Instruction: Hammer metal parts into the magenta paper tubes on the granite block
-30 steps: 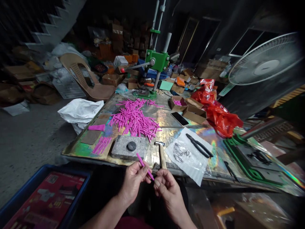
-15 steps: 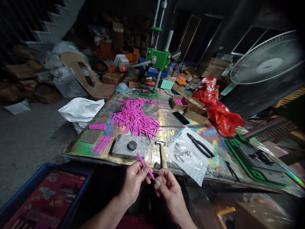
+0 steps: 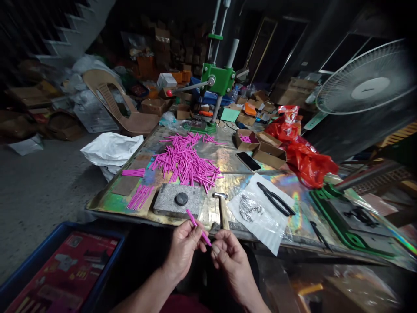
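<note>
A thin pink rod is pinched between the thumb and fingers of my left hand, tilted with its upper end toward the stone block. My right hand has its thumb and index finger pressed together at the rod's lower end; whatever is between those fingertips is too small to make out. Just beyond my hands lie the grey stone block with a round dark metal piece on top, and a hammer with a wooden handle. A large heap of pink rods covers the table behind the block.
Small metal parts and black-handled pliers rest on a white sheet at the right. Farther back are a phone, cardboard boxes and a green hand press. A fan stands at right, a blue crate at lower left.
The view has shifted very slightly. Both hands and the pink rod keep nearly the same pose.
</note>
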Demonstrator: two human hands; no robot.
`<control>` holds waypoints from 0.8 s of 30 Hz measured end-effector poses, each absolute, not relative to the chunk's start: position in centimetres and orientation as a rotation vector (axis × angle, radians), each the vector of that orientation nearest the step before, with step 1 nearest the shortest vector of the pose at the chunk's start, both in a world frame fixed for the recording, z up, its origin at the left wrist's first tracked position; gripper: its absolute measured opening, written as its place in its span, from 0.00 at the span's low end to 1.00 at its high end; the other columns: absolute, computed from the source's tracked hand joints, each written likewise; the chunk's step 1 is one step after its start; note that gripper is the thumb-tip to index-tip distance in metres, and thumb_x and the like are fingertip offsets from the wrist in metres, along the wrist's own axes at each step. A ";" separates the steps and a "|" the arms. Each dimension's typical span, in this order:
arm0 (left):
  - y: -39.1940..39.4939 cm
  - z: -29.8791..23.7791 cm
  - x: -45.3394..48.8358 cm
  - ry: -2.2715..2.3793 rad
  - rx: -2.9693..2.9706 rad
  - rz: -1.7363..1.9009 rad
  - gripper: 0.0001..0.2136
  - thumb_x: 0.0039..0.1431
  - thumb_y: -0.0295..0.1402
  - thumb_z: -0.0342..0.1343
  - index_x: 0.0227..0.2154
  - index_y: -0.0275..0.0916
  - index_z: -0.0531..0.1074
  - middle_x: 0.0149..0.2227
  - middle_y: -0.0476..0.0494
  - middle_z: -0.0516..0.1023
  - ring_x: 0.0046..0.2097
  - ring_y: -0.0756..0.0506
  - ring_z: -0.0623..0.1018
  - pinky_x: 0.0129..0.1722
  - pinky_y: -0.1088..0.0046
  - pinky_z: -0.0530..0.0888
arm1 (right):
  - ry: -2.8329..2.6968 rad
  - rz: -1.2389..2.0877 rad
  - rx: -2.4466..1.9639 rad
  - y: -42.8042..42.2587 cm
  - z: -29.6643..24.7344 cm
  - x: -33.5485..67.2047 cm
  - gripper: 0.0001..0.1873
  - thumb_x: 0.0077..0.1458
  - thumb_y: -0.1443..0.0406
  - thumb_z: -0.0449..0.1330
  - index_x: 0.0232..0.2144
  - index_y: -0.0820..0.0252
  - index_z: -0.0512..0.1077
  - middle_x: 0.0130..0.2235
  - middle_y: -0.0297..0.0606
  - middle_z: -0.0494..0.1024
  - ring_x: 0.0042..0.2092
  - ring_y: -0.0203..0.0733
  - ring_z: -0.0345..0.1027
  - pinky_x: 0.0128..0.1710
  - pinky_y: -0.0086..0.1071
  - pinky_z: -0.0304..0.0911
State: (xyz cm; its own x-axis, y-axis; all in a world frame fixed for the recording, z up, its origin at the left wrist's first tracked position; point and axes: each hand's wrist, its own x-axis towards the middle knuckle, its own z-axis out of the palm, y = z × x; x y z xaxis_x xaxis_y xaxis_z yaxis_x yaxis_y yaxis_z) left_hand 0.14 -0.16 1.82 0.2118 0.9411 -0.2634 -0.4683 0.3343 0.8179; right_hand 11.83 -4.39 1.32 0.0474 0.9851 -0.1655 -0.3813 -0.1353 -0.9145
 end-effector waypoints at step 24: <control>0.1 1.9 -0.1 0.899 0.719 1.007 0.12 0.46 0.39 0.59 0.26 0.35 0.70 0.25 0.49 0.73 0.25 0.52 0.72 0.21 0.80 0.68 | -0.721 1.337 -1.075 -3.7 -0.2 11.6 0.18 0.45 0.59 0.63 0.37 0.56 0.62 0.20 0.24 0.62 0.20 0.30 0.53 0.21 0.25 0.48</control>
